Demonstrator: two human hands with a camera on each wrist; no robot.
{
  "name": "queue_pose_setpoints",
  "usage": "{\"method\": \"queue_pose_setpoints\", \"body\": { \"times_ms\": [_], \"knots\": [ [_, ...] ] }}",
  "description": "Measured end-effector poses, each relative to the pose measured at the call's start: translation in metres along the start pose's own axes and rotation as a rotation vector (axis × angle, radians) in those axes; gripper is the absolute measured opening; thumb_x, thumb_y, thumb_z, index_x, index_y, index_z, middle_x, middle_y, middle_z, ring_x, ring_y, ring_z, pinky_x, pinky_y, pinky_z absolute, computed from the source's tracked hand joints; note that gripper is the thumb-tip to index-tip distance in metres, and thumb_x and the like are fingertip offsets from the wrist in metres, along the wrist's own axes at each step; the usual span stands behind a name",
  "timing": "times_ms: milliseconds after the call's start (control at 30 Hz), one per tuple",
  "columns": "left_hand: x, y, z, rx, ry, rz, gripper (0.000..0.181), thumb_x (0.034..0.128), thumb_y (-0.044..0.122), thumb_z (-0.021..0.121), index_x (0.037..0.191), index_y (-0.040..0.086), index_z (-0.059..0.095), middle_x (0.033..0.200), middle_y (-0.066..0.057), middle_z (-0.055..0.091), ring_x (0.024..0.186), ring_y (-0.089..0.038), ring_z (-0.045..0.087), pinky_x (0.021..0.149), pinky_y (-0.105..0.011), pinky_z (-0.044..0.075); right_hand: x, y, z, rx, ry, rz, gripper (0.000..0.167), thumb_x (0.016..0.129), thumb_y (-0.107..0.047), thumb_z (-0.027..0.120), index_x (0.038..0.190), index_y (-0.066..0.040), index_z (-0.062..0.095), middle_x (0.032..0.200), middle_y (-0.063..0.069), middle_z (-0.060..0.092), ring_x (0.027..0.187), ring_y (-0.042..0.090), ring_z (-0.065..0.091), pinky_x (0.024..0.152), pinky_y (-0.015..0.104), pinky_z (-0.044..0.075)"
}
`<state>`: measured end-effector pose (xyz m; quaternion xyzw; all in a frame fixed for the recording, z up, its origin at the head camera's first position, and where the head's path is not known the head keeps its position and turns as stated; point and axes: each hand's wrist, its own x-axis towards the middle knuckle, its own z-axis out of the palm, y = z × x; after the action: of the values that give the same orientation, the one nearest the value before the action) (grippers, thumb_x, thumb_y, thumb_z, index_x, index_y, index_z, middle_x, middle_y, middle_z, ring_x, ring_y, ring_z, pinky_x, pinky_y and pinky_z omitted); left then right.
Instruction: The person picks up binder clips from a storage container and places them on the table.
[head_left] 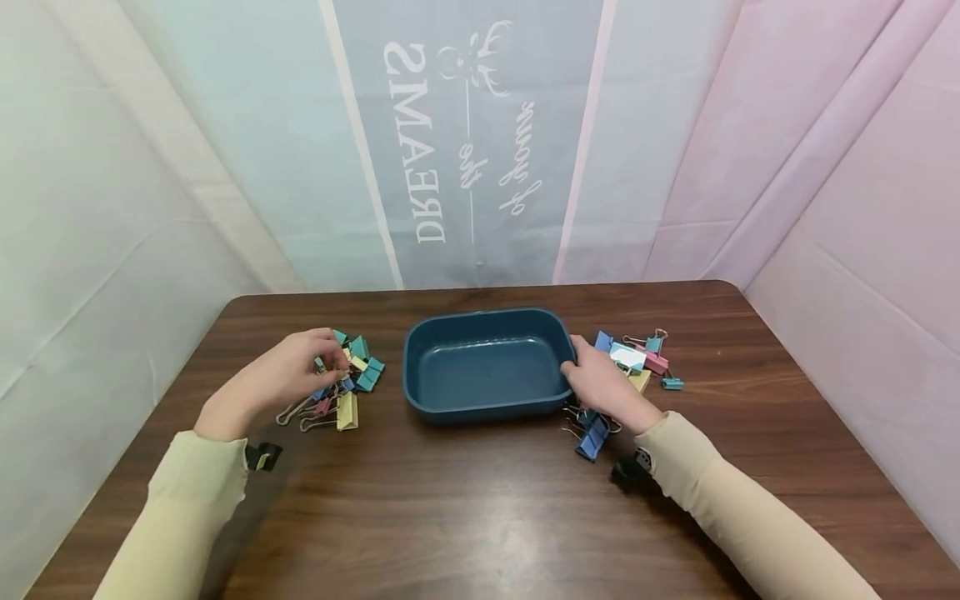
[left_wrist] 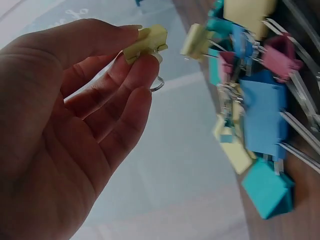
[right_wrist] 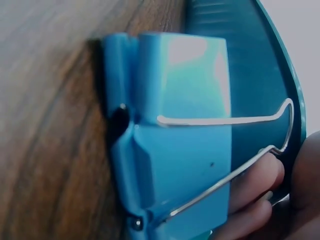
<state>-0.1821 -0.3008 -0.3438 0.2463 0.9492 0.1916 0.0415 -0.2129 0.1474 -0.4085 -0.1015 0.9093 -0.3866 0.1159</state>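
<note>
My left hand pinches a small yellow binder clip between thumb and fingertips, its wire handle hanging below. Beside and under that hand lies a pile of binder clips in teal, yellow, blue and pink. At the middle of the table stands a dark blue rectangular bin with nothing inside. My right hand grips the bin's right end wall, thumb over the rim and fingers outside. A large blue binder clip fills much of the right wrist view, close to those fingers.
More binder clips lie around the right hand: blue, pink and a small teal one. The dark wooden table ends at a cloth backdrop, with white cloth walls on both sides.
</note>
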Motion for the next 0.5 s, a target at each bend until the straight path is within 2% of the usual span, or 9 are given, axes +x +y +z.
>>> {"method": "queue_pose_setpoints", "body": {
  "times_ms": [133, 300, 400, 500],
  "knots": [
    [-0.002, -0.006, 0.004, 0.004, 0.004, 0.020, 0.012, 0.0906, 0.003, 0.069, 0.091, 0.014, 0.069, 0.091, 0.006, 0.056, 0.079, -0.010, 0.055, 0.069, -0.035, 0.047, -0.001, 0.000, -0.003, -0.013, 0.000, -0.010, 0.044, 0.103, -0.017, 0.041, 0.143, 0.001, 0.040, 0.065, 0.010, 0.057, 0.046, 0.021, 0.055, 0.050, 0.035, 0.046],
    [-0.002, -0.014, 0.010, 0.002, -0.011, 0.023, 0.013, 0.0895, -0.001, 0.069, 0.093, 0.012, 0.069, 0.089, 0.006, 0.057, 0.077, -0.011, 0.054, 0.067, -0.034, 0.047, -0.004, -0.002, -0.006, -0.053, 0.008, -0.017, 0.048, 0.106, -0.026, 0.043, 0.145, 0.001, 0.040, 0.063, 0.008, 0.056, 0.047, 0.021, 0.057, 0.052, 0.035, 0.046],
    [-0.003, -0.018, 0.016, -0.042, -0.042, 0.004, 0.013, 0.0891, -0.003, 0.068, 0.095, 0.008, 0.067, 0.083, 0.004, 0.060, 0.071, -0.011, 0.058, 0.068, -0.034, 0.048, -0.008, -0.002, -0.004, -0.084, 0.026, -0.029, 0.050, 0.106, -0.032, 0.044, 0.142, 0.003, 0.043, 0.064, 0.007, 0.056, 0.050, 0.020, 0.057, 0.053, 0.035, 0.046],
    [-0.006, -0.021, 0.022, -0.098, -0.075, -0.027, 0.012, 0.0904, -0.004, 0.065, 0.097, 0.006, 0.065, 0.078, 0.000, 0.062, 0.064, -0.012, 0.062, 0.068, -0.033, 0.050, -0.013, 0.000, -0.002, -0.110, 0.032, -0.038, 0.053, 0.106, -0.038, 0.043, 0.139, 0.003, 0.047, 0.073, 0.007, 0.059, 0.058, 0.019, 0.058, 0.056, 0.036, 0.047]
  ]
}}
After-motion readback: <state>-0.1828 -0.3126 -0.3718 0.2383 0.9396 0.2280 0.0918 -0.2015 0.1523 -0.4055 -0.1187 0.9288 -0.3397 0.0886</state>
